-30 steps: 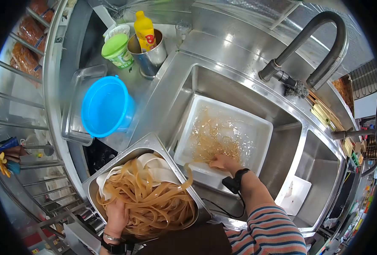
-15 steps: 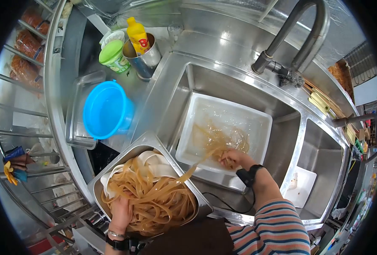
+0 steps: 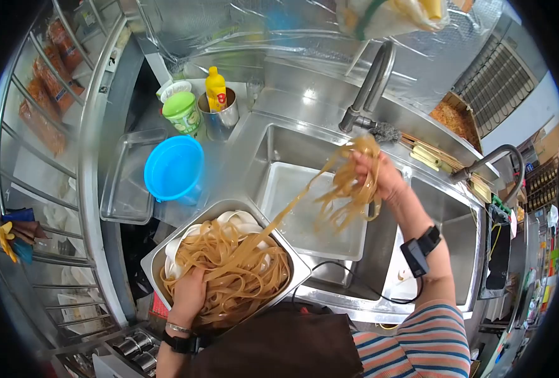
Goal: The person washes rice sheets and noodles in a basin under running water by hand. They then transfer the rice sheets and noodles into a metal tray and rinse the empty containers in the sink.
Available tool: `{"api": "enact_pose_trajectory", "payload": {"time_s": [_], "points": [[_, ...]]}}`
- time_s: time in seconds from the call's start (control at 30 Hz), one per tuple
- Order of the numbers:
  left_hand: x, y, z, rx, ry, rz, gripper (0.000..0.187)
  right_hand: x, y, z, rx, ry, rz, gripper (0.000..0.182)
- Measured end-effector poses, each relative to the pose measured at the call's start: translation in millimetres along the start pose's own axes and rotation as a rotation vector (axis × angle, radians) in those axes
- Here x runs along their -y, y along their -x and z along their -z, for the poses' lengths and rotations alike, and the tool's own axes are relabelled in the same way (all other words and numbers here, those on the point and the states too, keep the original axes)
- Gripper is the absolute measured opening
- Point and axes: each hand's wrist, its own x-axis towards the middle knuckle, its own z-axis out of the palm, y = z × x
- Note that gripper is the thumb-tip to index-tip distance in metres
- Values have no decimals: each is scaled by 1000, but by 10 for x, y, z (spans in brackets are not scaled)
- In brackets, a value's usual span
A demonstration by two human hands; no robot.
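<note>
The right hand (image 3: 377, 176) is raised above the sink (image 3: 273, 142), closed around a bunch of wet noodles (image 3: 349, 189) that hang down over the white tub (image 3: 279, 189). One long strand runs down and to the left from that hand into the metal pan (image 3: 292, 268), where the main heap lies. The left hand (image 3: 190, 295) presses, fingers curled, on the heap's near edge, so it is the nearer one to the pan, while the blue bucket (image 3: 173, 169) stands beyond on the counter (image 3: 213, 160).
</note>
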Motion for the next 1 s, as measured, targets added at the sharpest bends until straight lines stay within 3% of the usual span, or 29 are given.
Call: {"api": "enact_pose_trajectory", "payload": {"time_s": [0.2,0.27,0.37,0.43,0.57,0.63,0.67,0.7,0.77,0.8,0.87,0.93,1.0], "points": [[27,31,9,-62,24,-50,22,1147,458,-366,-31,144,309,19],[22,38,12,-83,28,-57,21,1265,501,-406,97,68,482,19],[-6,67,22,-68,49,-21,18,553,157,-394,-37,318,397,16],[39,26,7,-25,4,-21,17,397,3,-308,-131,311,288,14],[31,5,-27,3,-28,33,16,241,-105,-152,-12,332,384,12],[49,4,-18,-31,-37,3,15,20,-282,20,-33,954,275,14],[74,-18,-28,-65,-23,-21,15,1,-287,64,-23,743,430,15],[74,12,-74,-91,-1,-33,15,114,-229,-30,-4,753,429,15],[25,6,-56,-33,-14,4,15,215,-33,-180,-62,357,376,17],[12,-6,-17,9,-46,21,15,50,-124,-39,-64,591,439,16],[50,22,-72,-48,-15,-1,16,-51,-94,80,-34,1054,318,17],[87,15,-95,-119,27,13,17,97,65,-66,58,760,494,17],[69,17,-81,-32,82,46,15,148,233,-308,-31,310,341,17]]}}
